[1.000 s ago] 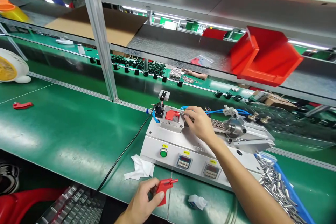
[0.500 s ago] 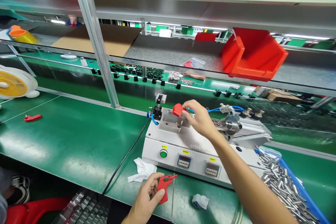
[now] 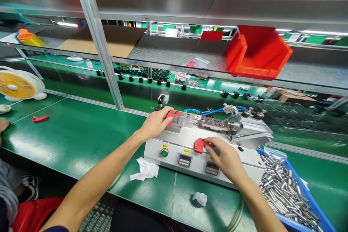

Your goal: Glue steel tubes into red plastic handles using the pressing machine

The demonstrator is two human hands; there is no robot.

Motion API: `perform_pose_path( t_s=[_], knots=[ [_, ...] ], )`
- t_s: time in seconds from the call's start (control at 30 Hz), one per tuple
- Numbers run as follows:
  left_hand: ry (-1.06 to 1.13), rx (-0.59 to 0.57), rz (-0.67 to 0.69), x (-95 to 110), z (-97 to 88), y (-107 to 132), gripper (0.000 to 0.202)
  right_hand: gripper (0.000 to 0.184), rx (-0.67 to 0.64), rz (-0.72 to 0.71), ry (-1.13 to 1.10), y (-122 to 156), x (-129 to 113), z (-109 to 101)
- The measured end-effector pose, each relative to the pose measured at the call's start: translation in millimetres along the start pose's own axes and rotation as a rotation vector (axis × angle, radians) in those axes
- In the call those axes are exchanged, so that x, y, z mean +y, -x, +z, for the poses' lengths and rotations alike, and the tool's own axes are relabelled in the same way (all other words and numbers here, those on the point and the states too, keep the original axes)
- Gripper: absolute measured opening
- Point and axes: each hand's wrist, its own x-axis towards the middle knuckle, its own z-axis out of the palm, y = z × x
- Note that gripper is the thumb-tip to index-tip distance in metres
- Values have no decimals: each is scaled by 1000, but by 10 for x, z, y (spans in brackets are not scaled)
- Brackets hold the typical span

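A grey press machine [image 3: 174, 143] with a green button [image 3: 164, 152] and two counters stands on the green bench. My left hand [image 3: 155, 123] is closed on a red plastic part [image 3: 172, 115] and presses it into the machine's fixture block. My right hand [image 3: 225, 157] pinches a second red plastic part [image 3: 199, 145] just above the machine's top plate, near its front edge. A pneumatic cylinder [image 3: 246, 128] with blue hoses lies along the machine's right side.
A blue tray of several metal pins [image 3: 285, 192] sits at the right. A white cloth [image 3: 145, 169] and a small white bottle [image 3: 199, 199] lie in front. A loose red part [image 3: 40, 118] and a fan [image 3: 19, 85] are at the left. Red bin [image 3: 258, 52] above.
My right hand lifted a red part out of the fixture and drew it toward me. My left hand carried its red part up from the bench edge onto the fixture.
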Motion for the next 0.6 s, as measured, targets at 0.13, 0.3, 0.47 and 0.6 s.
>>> perform_pose_path(
  t_s=[0.13, 0.3, 0.47, 0.6],
  knots=[
    [-228, -136, -44, 106, -27, -383, 29, 21, 0, -1, 14, 12, -4, -5],
    [-416, -137, -20, 176, 90, -388, 24, 23, -5, 35, 25, 52, -15, -8],
    [-495, -64, 68, 147, 194, -239, 26, 24, 39, 53, 4, 68, 39, 42],
    [-452, 10, 144, -16, 188, -43, 22, 23, 76, -26, 9, 72, 12, 24]
  ],
)
